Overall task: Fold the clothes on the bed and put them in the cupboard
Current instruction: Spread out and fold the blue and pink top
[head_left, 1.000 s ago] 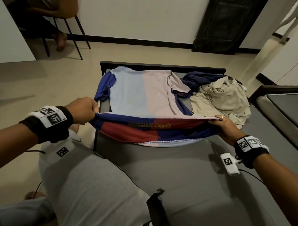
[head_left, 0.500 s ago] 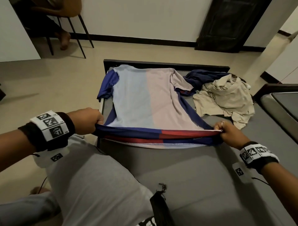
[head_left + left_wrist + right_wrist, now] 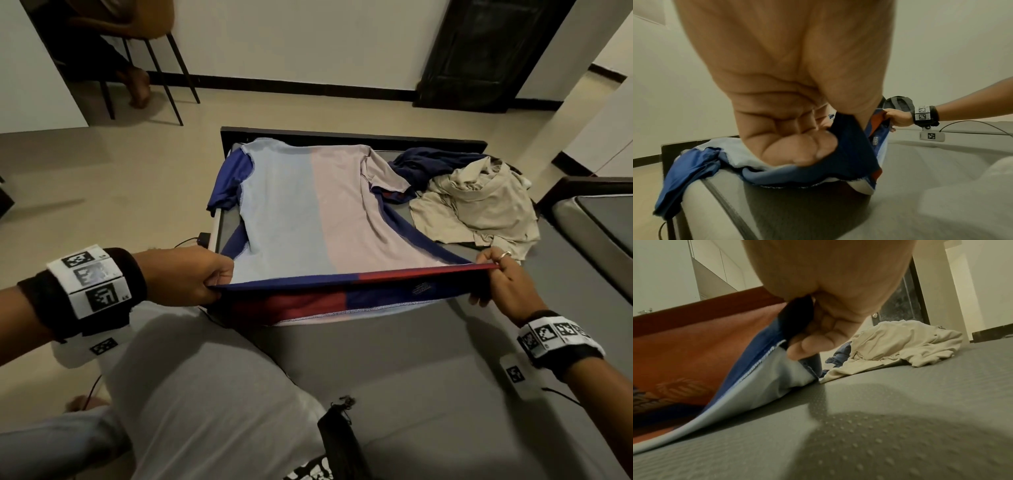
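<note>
A blue and red jersey [image 3: 318, 212] lies inside out on the grey bed [image 3: 411, 359], its pale blue and pink lining facing up. My left hand [image 3: 212, 287] grips the near left corner of its folded lower edge, and my right hand [image 3: 493, 270] pinches the near right corner. The edge is stretched taut between them, a little above the mattress, with the red and blue outer side hanging beneath. The left wrist view has my left hand [image 3: 807, 151] curled round dark blue cloth [image 3: 851, 146]. In the right wrist view my right hand [image 3: 818, 337] pinches the jersey [image 3: 694, 345].
A crumpled beige garment [image 3: 479, 202] and a navy one [image 3: 428, 164] lie at the bed's far right. A second mattress [image 3: 599, 222] stands to the right. A chair [image 3: 137, 41] and a person's foot are at the far left, a dark door [image 3: 479, 51] beyond.
The held edge of the jersey sank toward the mattress, then rose a little again, showing more of the red and blue underside. Both hands kept their hold.
</note>
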Motion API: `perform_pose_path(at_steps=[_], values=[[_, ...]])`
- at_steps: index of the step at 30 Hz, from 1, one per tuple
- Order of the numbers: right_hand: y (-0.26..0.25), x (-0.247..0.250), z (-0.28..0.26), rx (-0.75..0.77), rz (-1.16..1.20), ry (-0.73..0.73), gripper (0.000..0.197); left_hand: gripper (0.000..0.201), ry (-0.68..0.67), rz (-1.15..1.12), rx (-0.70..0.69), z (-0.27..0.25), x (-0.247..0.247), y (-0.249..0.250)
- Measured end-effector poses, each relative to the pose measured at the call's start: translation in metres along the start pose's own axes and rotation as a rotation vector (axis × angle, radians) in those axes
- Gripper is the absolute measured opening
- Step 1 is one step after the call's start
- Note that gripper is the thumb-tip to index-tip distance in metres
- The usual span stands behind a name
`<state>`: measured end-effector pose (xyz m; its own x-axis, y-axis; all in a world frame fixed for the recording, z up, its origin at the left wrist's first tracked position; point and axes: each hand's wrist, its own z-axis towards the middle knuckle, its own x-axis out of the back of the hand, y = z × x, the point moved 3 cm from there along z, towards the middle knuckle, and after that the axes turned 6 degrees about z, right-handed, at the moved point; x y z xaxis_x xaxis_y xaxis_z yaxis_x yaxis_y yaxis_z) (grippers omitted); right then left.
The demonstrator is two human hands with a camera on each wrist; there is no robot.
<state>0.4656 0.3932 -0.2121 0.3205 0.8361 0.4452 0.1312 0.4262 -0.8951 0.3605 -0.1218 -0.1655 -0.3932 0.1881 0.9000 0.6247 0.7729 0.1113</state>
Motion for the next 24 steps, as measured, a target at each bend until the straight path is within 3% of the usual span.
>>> perform_pose_path(at_steps=[3, 6, 9, 13, 16, 19, 21, 24], values=[[-0.006, 0.004, -0.002, -0.031, 0.091, 0.072, 0.029, 0.022, 0.044, 0.213, -0.006, -0.008, -0.005, 0.009], [-0.001, 0.009, 0.001, -0.123, 0.225, 0.201, 0.034, 0.025, 0.221, 0.457, -0.024, -0.012, -0.011, 0.017], [0.010, 0.012, 0.003, -0.249, 0.337, 0.311, 0.036, 0.024, 0.341, 0.515, 0.009, -0.015, -0.008, 0.026], [0.013, 0.009, 0.000, -0.350, 0.328, 0.239, 0.040, 0.015, 0.364, 0.453, 0.112, -0.022, 0.004, 0.030], [0.015, 0.009, -0.003, -0.385, 0.233, 0.134, 0.041, 0.008, 0.245, 0.235, 0.235, -0.022, 0.012, 0.023], [0.019, 0.012, -0.006, -0.437, 0.184, 0.049, 0.039, 0.021, 0.178, -0.419, 0.387, -0.020, 0.015, 0.013], [0.021, 0.013, -0.009, -0.462, 0.190, 0.013, 0.037, 0.030, 0.246, -0.803, 0.422, -0.019, 0.019, 0.010], [0.023, 0.012, -0.010, -0.469, 0.224, -0.005, 0.036, 0.037, 0.353, -0.984, 0.447, -0.017, 0.026, 0.002]])
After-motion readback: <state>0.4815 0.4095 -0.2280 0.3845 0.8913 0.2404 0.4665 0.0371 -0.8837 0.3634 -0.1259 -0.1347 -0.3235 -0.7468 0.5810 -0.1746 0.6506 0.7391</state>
